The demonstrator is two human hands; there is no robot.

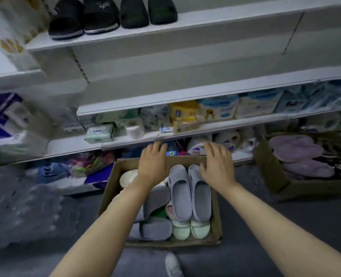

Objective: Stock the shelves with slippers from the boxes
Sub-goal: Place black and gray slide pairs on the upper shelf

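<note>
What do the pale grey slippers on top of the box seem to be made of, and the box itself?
Grey slippers: likely moulded foam or rubber, matte, with ribbed insoles and punched holes. Box: brown cardboard, dull, with soft bent edges.

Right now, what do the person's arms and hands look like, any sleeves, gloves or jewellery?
Both arms are bare from the bottom edge of the picture to the wrist, with no sleeves in view. The left hand and the right hand wear no gloves, and no rings, watch or bracelet show on them. The fingernails are too blurred to describe.

two boxes [113, 176] (four black slippers [113, 15])
</note>
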